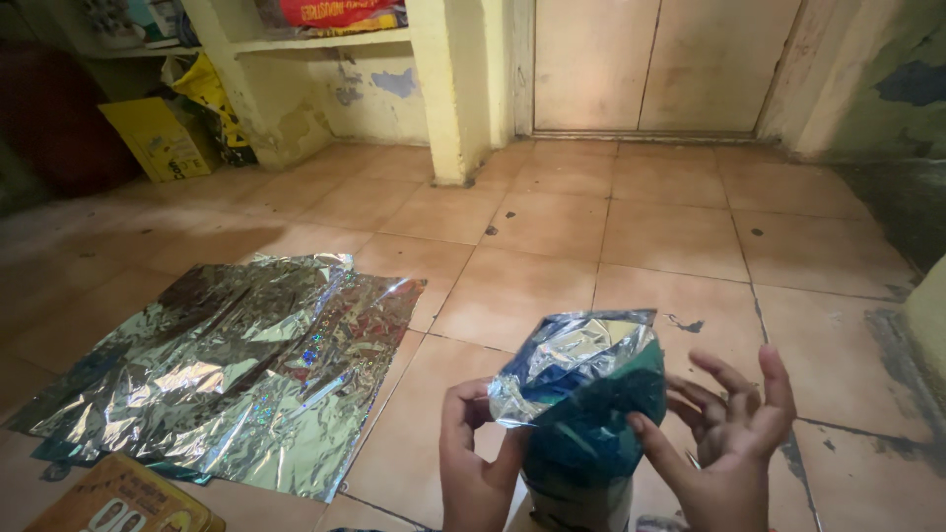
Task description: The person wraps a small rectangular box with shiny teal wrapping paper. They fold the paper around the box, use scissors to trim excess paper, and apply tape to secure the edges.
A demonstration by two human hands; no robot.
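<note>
Foil-wrapped bundle point(581, 414) stands upright between my hands, long axis vertical, crinkled silver top over teal. My left hand point(475, 463) grips its side; my right hand point(734, 443) spreads wide, thumb touching. Beyond lie foil sheets point(236, 365) on the tiled floor point(670, 236).

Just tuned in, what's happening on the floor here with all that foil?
A person holds an upright cylindrical object wrapped in shiny foil over a tiled floor. The left hand grips the wrap's lower edge; the right hand is open, its thumb touching the side. A crinkled silver foil sheet lies spread to the left, with a cardboard box by its near edge.
</note>
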